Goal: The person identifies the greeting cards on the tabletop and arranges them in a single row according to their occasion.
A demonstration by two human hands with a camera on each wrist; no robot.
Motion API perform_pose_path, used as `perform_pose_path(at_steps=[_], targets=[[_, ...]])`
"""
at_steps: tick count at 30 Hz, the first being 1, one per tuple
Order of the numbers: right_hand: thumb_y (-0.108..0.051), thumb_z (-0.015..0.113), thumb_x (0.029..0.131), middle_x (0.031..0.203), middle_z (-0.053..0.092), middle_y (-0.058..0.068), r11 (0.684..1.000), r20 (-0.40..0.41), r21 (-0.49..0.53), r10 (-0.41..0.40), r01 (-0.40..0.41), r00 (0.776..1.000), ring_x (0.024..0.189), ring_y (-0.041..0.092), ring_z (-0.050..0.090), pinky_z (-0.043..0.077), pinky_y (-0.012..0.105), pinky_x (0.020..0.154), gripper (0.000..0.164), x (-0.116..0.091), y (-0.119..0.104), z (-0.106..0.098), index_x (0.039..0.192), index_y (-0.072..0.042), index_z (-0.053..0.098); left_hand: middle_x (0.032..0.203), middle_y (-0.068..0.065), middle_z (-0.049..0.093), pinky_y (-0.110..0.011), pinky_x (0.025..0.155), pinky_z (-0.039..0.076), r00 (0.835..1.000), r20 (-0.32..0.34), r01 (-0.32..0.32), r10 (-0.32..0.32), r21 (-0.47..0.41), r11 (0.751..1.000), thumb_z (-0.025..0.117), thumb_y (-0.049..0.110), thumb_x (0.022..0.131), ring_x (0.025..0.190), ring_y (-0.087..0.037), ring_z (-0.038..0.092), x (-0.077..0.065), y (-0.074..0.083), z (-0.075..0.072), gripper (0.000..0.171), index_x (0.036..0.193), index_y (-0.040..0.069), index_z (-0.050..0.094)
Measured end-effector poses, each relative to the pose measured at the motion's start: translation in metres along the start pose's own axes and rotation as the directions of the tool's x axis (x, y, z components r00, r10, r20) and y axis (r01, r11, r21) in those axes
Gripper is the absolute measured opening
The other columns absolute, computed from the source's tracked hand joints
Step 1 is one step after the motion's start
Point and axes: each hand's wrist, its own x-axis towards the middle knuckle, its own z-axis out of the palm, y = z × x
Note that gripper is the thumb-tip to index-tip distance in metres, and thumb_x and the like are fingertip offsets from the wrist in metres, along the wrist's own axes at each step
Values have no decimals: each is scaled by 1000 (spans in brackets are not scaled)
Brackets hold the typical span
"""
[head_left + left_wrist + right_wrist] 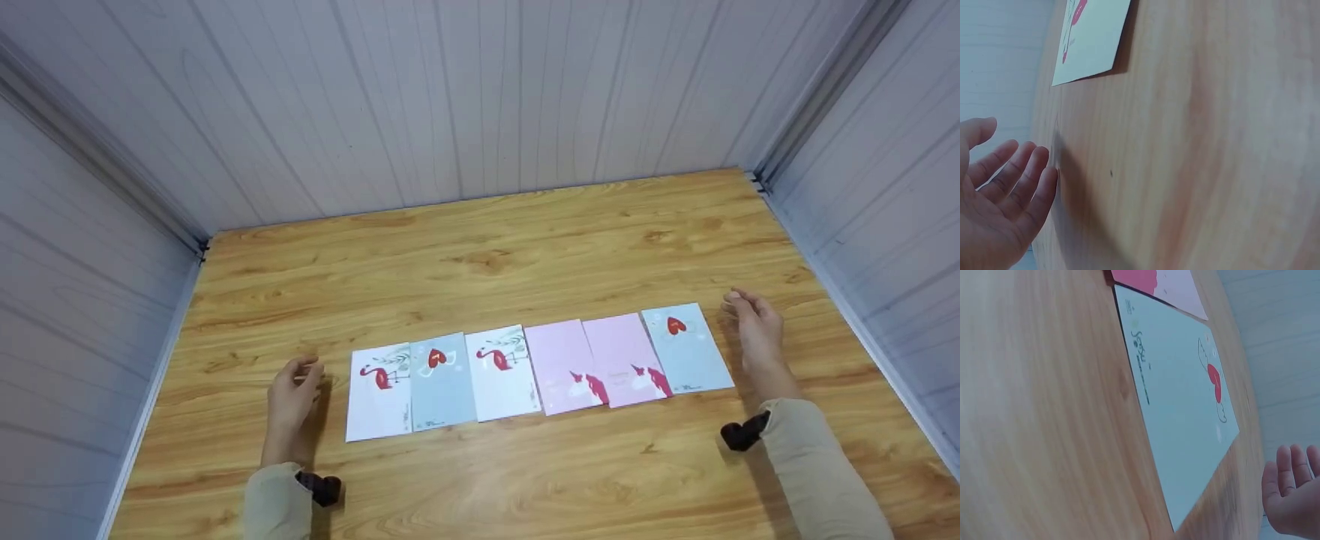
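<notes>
Several cards lie side by side in one row on the wooden table. From the left come a white flamingo card (381, 409), a blue heart card (444, 397), a second white flamingo card (504, 390), two pink unicorn cards (556, 360) (615, 345), and another blue heart card (694, 356). My left hand (292, 394) rests beside the row's left end, fingers relaxed and holding nothing. Just past the right end, my right hand (759, 334) is likewise loose, apart from the blue card. Both wrist views show relaxed fingers (1033, 180) with nothing in them.
The wooden table (480, 262) is bounded by a white panelled back wall (465, 97) and side walls (67, 300) (892, 187). A dark wrist device (322, 489) sits on the left cuff, another wrist device (742, 433) on the right.
</notes>
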Motion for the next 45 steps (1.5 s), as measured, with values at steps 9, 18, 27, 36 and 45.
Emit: perform_pose_path(at_steps=[9,18,27,36,45], targets=[[-30,70,80,94,62,1,994,-3,104,24,-23,1000,84,10,60,47,17,71,38,33,52,6,108,-9,57,104,-18,56,-24,62,47,1000,12,4,-4,39,999,49,23,94,86,-25,57,4,3,7,37,121,-2,52],[-32,69,81,94,63,4,998,105,60,5,-12,994,84,13,61,48,20,68,42,20,62,42,110,-5,56,104,-21,57,-24,65,46,999,-16,-47,49,86,995,53,19,92,92,-30,56,8,7,18,35,117,-5,54],[-24,59,89,97,63,10,999,223,-21,41,-37,974,83,11,62,48,23,76,28,-28,30,88,106,-1,55,104,-19,55,-24,63,45,1000,-19,-18,20,94,995,53,18,91,93,-28,52,15,8,26,37,120,-6,53],[-15,55,91,100,61,14,990,246,-106,119,-95,962,79,11,62,48,26,76,30,-51,29,133,113,6,52,96,-15,55,-29,68,41,997,-47,-48,56,150,988,57,14,88,88,-25,50,20,7,34,34,116,-5,56],[-12,53,92,90,62,6,984,348,-120,165,-131,923,78,12,61,48,26,76,30,-71,41,172,114,8,51,102,-17,52,-39,78,40,999,4,-53,53,180,982,57,17,88,94,-29,47,22,10,36,38,118,-6,54]])
